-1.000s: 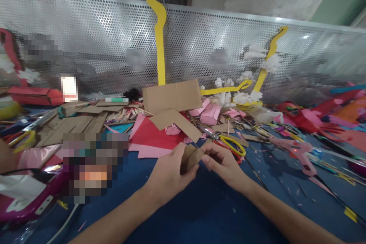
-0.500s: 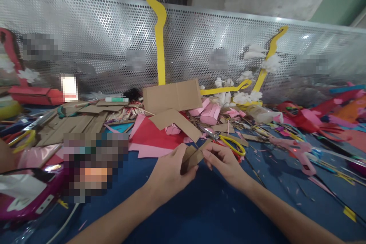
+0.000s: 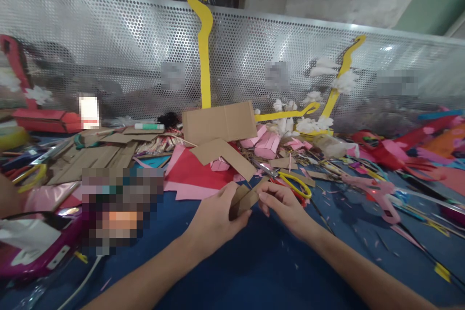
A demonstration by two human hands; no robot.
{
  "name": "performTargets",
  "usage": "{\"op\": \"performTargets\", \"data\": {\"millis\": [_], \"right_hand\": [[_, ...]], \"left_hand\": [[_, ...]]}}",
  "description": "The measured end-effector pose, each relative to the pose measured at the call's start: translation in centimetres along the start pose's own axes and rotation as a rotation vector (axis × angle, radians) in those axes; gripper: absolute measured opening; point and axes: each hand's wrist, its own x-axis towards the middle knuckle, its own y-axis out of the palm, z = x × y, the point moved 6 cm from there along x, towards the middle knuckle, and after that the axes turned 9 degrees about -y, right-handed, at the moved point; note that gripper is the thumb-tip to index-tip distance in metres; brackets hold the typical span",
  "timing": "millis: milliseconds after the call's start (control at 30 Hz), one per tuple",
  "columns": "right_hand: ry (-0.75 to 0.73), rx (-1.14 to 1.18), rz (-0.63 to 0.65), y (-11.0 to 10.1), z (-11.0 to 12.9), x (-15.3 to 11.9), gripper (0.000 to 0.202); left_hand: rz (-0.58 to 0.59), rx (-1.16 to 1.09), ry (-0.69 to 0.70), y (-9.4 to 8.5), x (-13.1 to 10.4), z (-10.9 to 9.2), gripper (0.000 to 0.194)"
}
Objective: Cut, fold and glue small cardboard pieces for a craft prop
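Low over the blue table, my left hand (image 3: 216,215) wraps its fingers round a small folded cardboard piece (image 3: 247,199). My right hand (image 3: 285,206) pinches the same piece at its right edge, thumb against the fingers. Just behind the hands lie red paper (image 3: 198,169) and pink paper (image 3: 187,194), with an L-shaped cardboard strip (image 3: 238,161) on top. Scissors with yellow handles (image 3: 298,185) rest behind my right hand.
A pink glue gun (image 3: 379,193) lies at the right. A cardboard box (image 3: 220,121) with a yellow hook-shaped strip (image 3: 204,58) stands at the back before a perforated metal panel (image 3: 138,48). Cardboard sheets (image 3: 90,157) and a purple tissue box (image 3: 61,247) are at the left.
Both hands keep their hold on the folded cardboard, nearly unmoved. The view has shifted very slightly.
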Motion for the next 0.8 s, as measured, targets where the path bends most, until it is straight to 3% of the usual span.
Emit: {"op": "performTargets", "data": {"millis": [300,800], "right_hand": [[0.011,0.067,-0.011,0.0,-0.6,0.0,0.028],[-0.001,-0.047,0.034,0.3,0.5,0.0,0.032]], "left_hand": [[-0.007,0.032,0.029,0.1,0.0,0.0,0.023],[-0.009,0.094,0.055,0.3,0.0,0.2,0.022]]}}
